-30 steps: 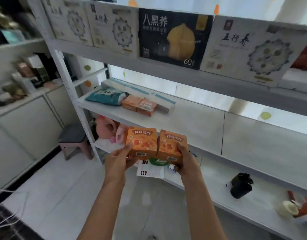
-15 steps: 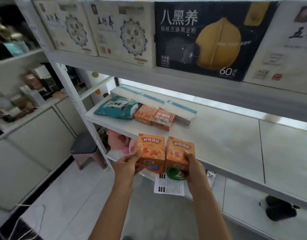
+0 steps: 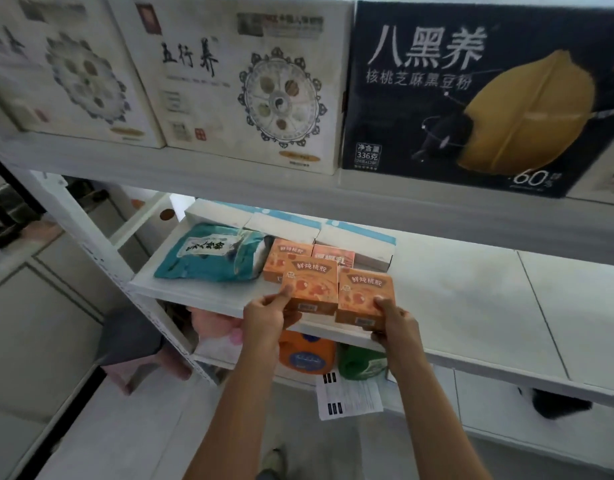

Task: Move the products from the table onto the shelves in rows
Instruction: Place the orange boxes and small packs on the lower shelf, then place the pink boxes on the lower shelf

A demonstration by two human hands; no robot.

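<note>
Now placing: left hand (image 3: 264, 315) pinching 1 small orange cardboard carton (image 3: 310, 286), right hand (image 3: 395, 322) gripping a 2nd matching carton (image 3: 364, 297), both over the white middle shelf's (image 3: 472, 306) front edge. Next, probably: setting down beside the 2 shelved orange cartons (image 3: 288, 256), aligned in rows.

Grey-cushioned pink stool (image 3: 132, 344) on the floor left of the shelving; white cabinet doors (image 3: 32, 306) behind it; printed paper sheet with black barcodes (image 3: 347, 396) lying below the rack; pale tiled floor (image 3: 125, 427) underneath.
</note>
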